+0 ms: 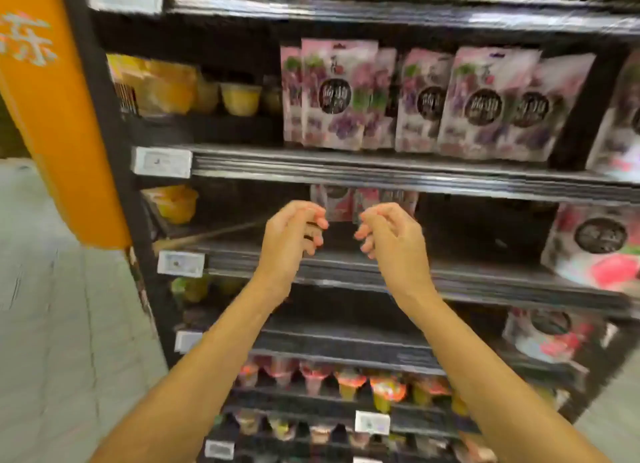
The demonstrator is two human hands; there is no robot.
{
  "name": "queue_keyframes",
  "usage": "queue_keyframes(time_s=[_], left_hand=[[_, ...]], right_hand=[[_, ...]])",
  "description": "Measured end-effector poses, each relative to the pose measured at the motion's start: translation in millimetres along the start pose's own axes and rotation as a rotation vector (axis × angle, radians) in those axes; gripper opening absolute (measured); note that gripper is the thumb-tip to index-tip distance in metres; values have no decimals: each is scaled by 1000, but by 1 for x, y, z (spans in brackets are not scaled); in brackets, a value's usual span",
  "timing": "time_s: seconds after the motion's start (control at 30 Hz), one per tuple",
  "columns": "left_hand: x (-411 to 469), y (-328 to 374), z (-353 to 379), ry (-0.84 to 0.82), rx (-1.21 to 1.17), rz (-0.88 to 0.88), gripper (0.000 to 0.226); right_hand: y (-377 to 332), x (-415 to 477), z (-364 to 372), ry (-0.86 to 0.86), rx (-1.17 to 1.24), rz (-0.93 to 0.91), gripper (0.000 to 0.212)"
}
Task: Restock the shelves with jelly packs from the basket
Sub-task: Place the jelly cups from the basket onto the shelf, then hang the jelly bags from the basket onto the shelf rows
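Both my hands are raised in front of the middle shelf (346, 265), with nothing in them. My left hand (294, 230) and my right hand (388, 234) have loosely curled fingers and sit a little apart. Just behind them, deep on that shelf, stand a few pink jelly packs (367, 203), partly hidden by my fingers. On the shelf above stands a row of purple grape jelly packs (408, 99). More pink-red jelly packs (595, 244) fill the right end of the middle shelf. The basket is not in view. The picture is blurred.
Yellow jelly cups (239, 97) stand at the left of the upper shelf, and one (175, 203) at the left of the middle shelf. Lower shelves hold rows of small fruit jelly cups (346, 379). An orange panel (52, 116) stands left; grey floor (52, 324) lies below it.
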State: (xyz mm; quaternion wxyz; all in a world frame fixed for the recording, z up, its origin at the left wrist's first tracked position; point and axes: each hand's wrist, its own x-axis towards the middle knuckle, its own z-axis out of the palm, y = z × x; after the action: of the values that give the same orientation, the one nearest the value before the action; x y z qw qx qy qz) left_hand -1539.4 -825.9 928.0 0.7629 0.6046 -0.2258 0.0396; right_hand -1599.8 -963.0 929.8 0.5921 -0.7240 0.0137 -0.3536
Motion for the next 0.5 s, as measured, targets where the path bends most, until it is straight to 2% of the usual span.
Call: queue_keyframes(time_s=[0.13,0.23,0.33,0.5], left_hand=[[-58,-89,-11,6,-35,-312,16],[-99,-160,-23,34,-26,-526,20],[-145,-227,-38,40,49,-689,22],[-231,-318,-55,50,171,-1010,23]], right_hand=[[84,-77,-4,21,23,294,16],[149,-136,-2,63,-42,492,19],[206,-194,-5,70,-120,684,18],[292,-281,-16,67,-196,954,30]])
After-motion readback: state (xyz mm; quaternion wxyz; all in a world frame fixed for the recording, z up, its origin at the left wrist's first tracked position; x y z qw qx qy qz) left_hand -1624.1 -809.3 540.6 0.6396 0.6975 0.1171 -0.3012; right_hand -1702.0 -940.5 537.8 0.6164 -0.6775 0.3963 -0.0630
